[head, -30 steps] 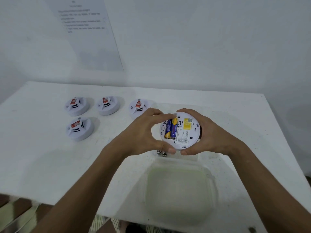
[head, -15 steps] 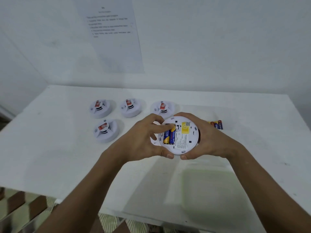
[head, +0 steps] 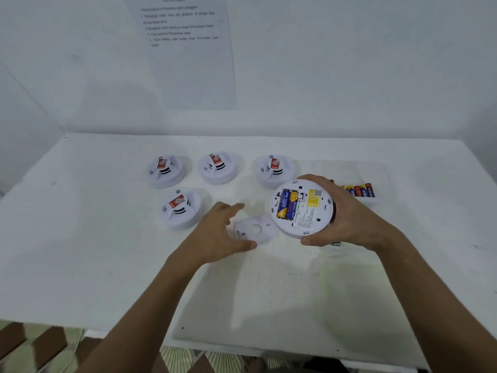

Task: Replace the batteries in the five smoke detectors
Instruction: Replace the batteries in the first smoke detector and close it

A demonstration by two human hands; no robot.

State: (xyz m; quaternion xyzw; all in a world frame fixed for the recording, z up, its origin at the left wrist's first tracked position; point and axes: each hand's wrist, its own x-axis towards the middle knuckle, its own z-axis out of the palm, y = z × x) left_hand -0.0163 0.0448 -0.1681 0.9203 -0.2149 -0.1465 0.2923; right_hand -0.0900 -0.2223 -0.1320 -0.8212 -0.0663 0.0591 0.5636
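Above the white table [head: 80, 238] my right hand [head: 349, 219] grips the open smoke detector [head: 302, 208] by its rim, fingers curled round it, back side up: two blue-and-yellow batteries [head: 287, 207] sit in the bay beside a yellow label [head: 313, 199] (its print is too small to read). My left hand [head: 220, 235] hovers with fingers loosely spread at the detached back cover [head: 256, 228]. Four closed detectors [head: 180, 208] with red stickers lie behind; spare batteries [head: 360, 190] lie right.
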